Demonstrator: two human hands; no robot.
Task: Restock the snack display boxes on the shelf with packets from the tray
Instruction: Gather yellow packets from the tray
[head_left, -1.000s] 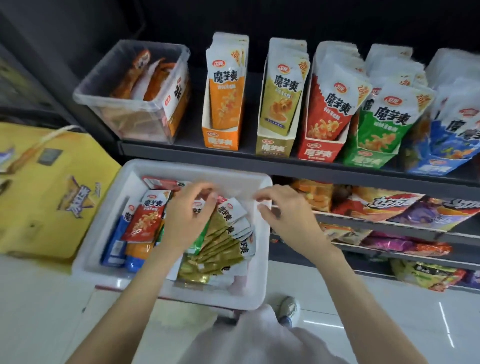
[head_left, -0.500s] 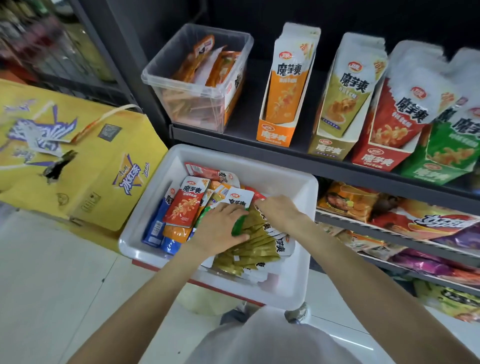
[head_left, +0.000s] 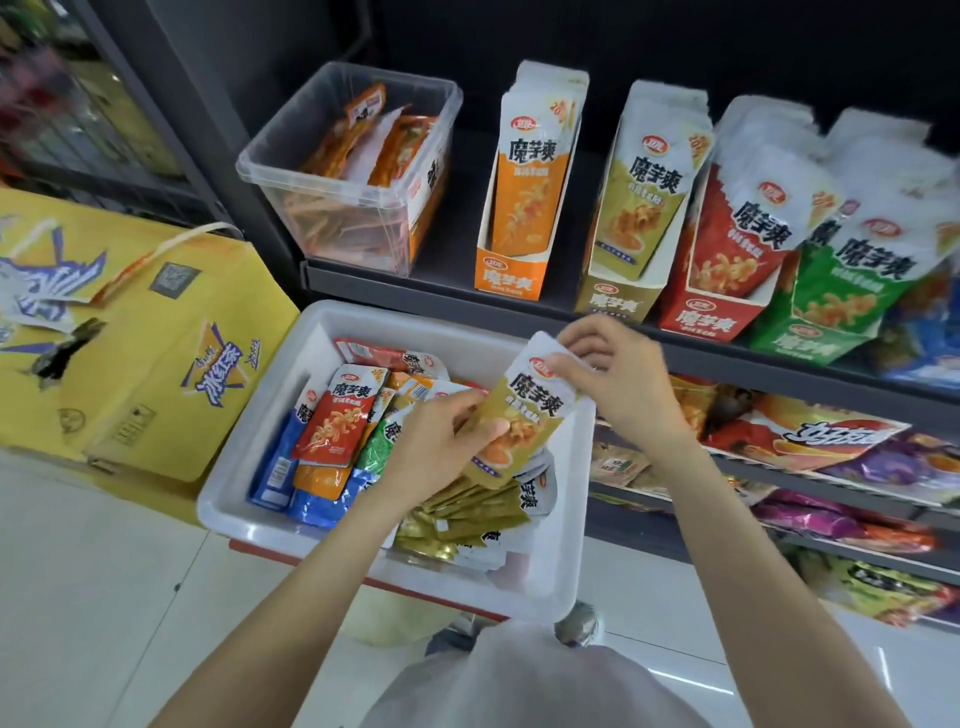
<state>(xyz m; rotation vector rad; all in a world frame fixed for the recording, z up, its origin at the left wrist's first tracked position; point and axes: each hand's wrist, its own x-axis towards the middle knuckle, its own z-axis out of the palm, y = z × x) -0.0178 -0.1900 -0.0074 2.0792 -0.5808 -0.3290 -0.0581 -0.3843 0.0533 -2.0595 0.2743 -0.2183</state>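
Note:
A white tray (head_left: 337, 332) below the shelf holds red, orange, blue, green and olive snack packets. An olive-gold packet (head_left: 524, 415) is lifted above the tray, upright and tilted. My right hand (head_left: 618, 379) pinches its white top edge. My left hand (head_left: 441, 447) grips its lower left side, thumb on the front. More olive packets (head_left: 467, 514) lie fanned in the tray under my hands. On the shelf stand the display boxes: orange (head_left: 511, 273), olive (head_left: 618, 301), red (head_left: 711, 319) and green (head_left: 810, 340), each with packets standing in it.
A clear plastic bin (head_left: 332, 171) with orange packets sits left on the dark shelf (head_left: 447, 286). A yellow carton (head_left: 135, 338) stands left of the tray. Lower shelves at the right carry bagged snacks (head_left: 810, 436). White floor tiles lie below.
Both hands have risen out of the tray with an olive-gold packet held between them; before, they were down among the packets. The view has shifted left.

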